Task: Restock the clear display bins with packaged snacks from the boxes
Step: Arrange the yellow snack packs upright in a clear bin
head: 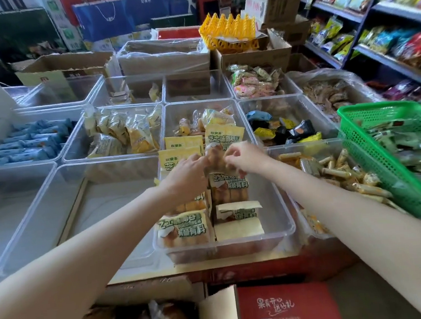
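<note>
Left hand (188,169) and right hand (242,157) both pinch upright yellow-labelled bread packet (215,158), long axis vertical, directly between hands, at far edge of clear plastic bin (285,226).

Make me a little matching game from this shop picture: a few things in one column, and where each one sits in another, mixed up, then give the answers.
Things:
1. green basket
2. blue packets
3. yellow crate
4. red box

Places:
A. on a cardboard box at the back
B. at the bottom edge, below the bins
C. in the clear bin on the far left
D. on the right, tilted, over the bins

Pairs: 1-D, 2-C, 3-A, 4-B
</note>
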`<control>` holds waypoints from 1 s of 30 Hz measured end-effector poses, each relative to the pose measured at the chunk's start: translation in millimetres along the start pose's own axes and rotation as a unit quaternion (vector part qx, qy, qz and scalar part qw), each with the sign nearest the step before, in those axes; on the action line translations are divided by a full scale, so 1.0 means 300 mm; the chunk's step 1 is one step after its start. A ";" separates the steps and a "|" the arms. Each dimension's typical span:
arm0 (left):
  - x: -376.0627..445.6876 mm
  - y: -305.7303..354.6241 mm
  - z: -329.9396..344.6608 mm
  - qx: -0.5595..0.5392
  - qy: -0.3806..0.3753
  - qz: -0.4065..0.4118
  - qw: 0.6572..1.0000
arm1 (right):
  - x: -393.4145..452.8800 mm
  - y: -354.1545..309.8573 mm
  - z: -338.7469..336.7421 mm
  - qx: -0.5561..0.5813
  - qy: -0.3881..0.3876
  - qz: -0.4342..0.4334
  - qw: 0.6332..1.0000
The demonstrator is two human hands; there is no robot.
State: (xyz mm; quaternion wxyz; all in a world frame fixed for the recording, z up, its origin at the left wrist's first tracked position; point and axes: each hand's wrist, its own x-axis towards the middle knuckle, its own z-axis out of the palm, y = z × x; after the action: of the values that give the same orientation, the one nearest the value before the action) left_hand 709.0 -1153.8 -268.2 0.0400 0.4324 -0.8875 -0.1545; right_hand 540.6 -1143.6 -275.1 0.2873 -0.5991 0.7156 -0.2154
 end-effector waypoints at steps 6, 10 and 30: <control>-0.365 -0.116 -0.067 -0.013 0.036 0.050 0.998 | -0.291 -0.300 0.198 -0.109 -0.136 -0.119 0.978; -0.692 -0.280 -0.115 -0.065 0.019 0.052 0.996 | -0.472 -0.465 0.396 -0.082 -0.190 -0.140 0.968; -1.029 -0.531 -0.045 0.001 -0.112 0.013 0.994 | -0.685 -0.577 0.916 -0.531 -0.155 -0.221 0.804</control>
State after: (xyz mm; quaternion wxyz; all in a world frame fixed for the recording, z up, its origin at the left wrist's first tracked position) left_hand 1024.3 -1008.4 -285.1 -0.0582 0.4004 -0.8923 -0.2003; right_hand 875.5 -964.8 -334.7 -0.0236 -0.8252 0.5127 0.2360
